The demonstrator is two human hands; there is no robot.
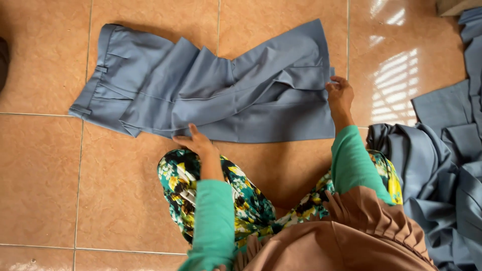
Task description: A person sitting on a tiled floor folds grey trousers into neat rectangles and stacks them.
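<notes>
Matt cloth trousers (211, 90), glossy tiles (40, 175)

The floor (45, 175) was all glossy terracotta-orange tile, mottled, cut by pale grout lines (80, 165) running straight across and down. Bright daylight fell in at the upper right, throwing a striped, slatted glare patch (396, 85) onto the shine. A beige object's corner (454, 6) just poked in at the top right edge.
</notes>
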